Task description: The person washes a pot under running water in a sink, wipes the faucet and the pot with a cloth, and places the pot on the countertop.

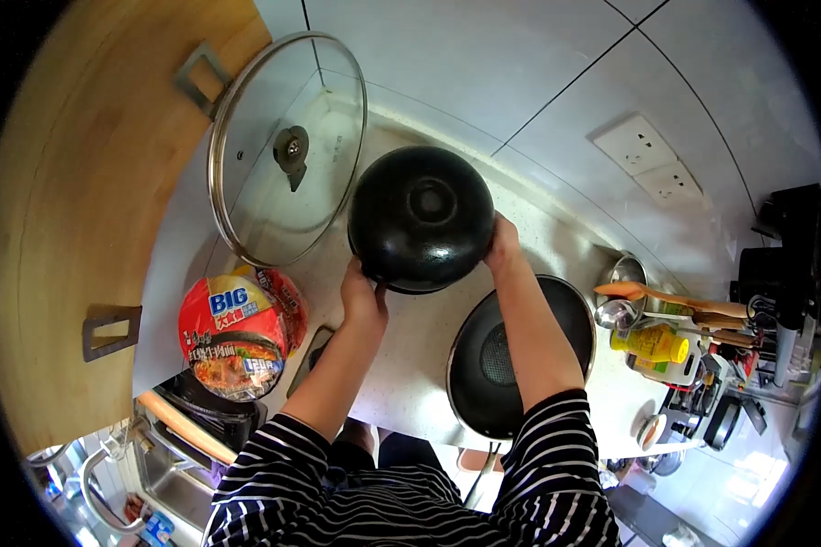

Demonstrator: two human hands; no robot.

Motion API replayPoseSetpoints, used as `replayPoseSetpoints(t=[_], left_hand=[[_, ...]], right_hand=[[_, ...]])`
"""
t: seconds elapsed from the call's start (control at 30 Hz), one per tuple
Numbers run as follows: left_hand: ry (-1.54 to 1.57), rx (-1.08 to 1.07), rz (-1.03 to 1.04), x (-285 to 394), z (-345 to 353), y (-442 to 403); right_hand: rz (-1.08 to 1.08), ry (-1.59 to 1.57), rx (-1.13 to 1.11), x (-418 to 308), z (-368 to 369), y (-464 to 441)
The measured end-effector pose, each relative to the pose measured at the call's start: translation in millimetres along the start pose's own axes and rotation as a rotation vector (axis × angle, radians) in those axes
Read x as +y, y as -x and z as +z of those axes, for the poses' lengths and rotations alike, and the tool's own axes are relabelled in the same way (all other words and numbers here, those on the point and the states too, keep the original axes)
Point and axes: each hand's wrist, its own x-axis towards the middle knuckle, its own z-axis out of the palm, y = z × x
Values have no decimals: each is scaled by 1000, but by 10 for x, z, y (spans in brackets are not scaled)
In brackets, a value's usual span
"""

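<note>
A black rounded pot or wok point(420, 219), its underside with a ring facing up, is held between both hands over the counter. My left hand point(363, 290) grips its lower left edge, fingers partly hidden. At its right side my right hand point(502, 242) holds the rim, the fingers mostly behind it. To the left, a large glass lid point(324, 196) with a metal rim and dark knob leans upright. A black frying pan point(474, 383) lies beneath my right forearm.
Red instant noodle bowls point(233, 337) stand at left, below wooden cabinet doors point(91, 210). At right are a yellow bottle point(652, 344), a wooden spatula point(625, 290) and metal bowls point(628, 270). Wall sockets point(648, 159) sit on the tiled wall. A sink point(178, 479) is lower left.
</note>
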Motion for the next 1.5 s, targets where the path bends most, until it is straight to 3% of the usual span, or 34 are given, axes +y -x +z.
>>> replayPoseSetpoints(t=[0.23, 0.43, 0.57, 0.63, 0.77, 0.87, 0.93, 0.97, 1.07, 1.1, 1.2, 1.33, 1.5], left_hand=[[13, 23, 11, -38, -44, 7], [-36, -33, 7, -8, -108, 144], [-185, -3, 107, -57, -202, 465], [-308, -167, 201, -185, -409, 560], [-609, -303, 280, -308, -849, 758], [-709, -398, 417, -287, -1045, 1050], [-785, -496, 484, -175, -1165, 1281], [-781, -522, 389, -144, -1251, 1363], [-574, -595, 320, -118, -1406, 1563], [-556, -492, 141, 32, -1361, 1850], [-450, -589, 101, 199, -1543, 2135], [-329, -632, 211, 409, -1837, 2582], [-163, -504, 382, 586, -2359, 3101]], right_hand=[[-24, 249, 164, 31, -106, -62], [22, 64, -19, 81, -192, -59], [-226, 342, 168, 87, -41, 492], [-473, 490, 291, 158, 191, 1095], [-789, 515, -75, 646, 166, 1915], [-694, 595, -200, 961, 28, 2381], [-682, 747, -155, 1141, -132, 2554], [-638, 835, -126, 1183, -199, 2668], [-572, 893, -165, 1426, -440, 2832], [-561, 882, -203, 1495, -504, 2871], [-562, 820, -193, 1618, -537, 3127], [-633, 703, -374, 1494, -523, 3542], [-418, 546, -729, 1408, -313, 4118]])
